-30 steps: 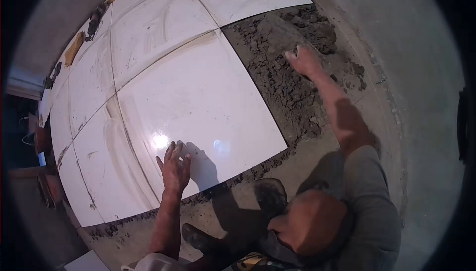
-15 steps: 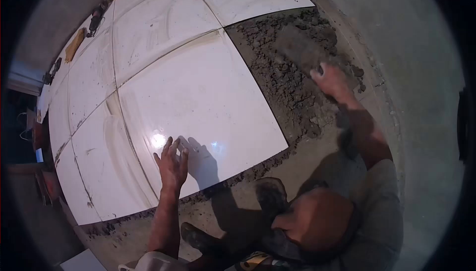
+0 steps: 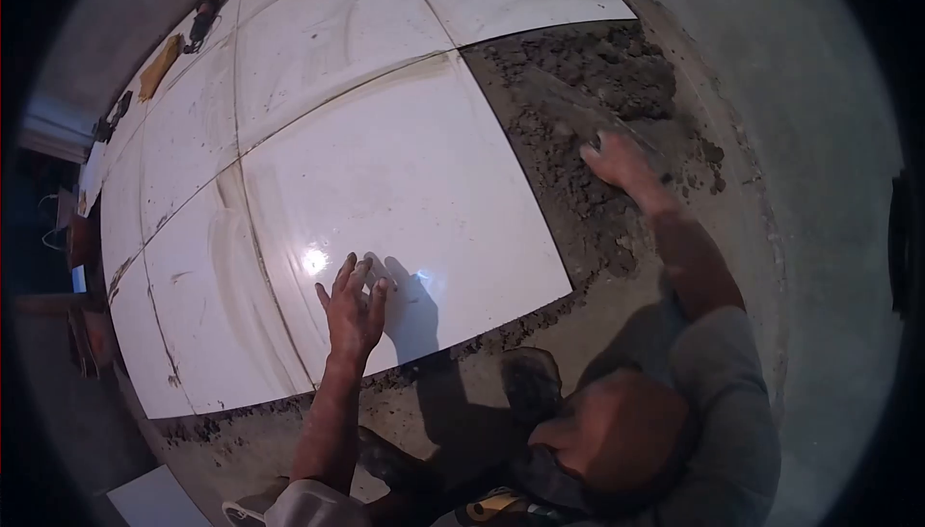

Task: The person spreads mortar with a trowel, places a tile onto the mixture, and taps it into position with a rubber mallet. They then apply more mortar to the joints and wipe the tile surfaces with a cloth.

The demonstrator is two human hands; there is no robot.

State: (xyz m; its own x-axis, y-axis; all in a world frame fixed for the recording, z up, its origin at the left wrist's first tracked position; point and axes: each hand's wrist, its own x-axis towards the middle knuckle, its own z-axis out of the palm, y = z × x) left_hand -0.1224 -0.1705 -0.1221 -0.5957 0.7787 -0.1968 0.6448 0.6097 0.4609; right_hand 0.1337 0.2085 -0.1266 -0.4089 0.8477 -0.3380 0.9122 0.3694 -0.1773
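Observation:
My left hand (image 3: 358,310) is over the near part of a large white tile (image 3: 395,190), its fingers spread with nothing in them and its shadow beside them. Whether the fingertips touch the tile I cannot tell. To the right, my right hand (image 3: 621,166) is closed on what looks like a trowel (image 3: 602,108), a blurred, mortar-coloured blade low over the bed. The handle is hidden. Lumpy dark mortar (image 3: 578,199) lies along the tile's right edge, with a thicker heap (image 3: 626,74) farther back.
More white tiles (image 3: 337,36) extend behind and left, smeared along their joints. A yellowish object (image 3: 159,69) and dark items (image 3: 207,18) rest at the far left. A wall (image 3: 829,190) stands right. Dark shoes (image 3: 530,381) and a tile piece (image 3: 157,500) are near the bottom.
My right hand and the blurred blade have moved left and nearer over the mortar, showing more of the heap behind. The view has shifted slightly; my left hand remains spread over the tile.

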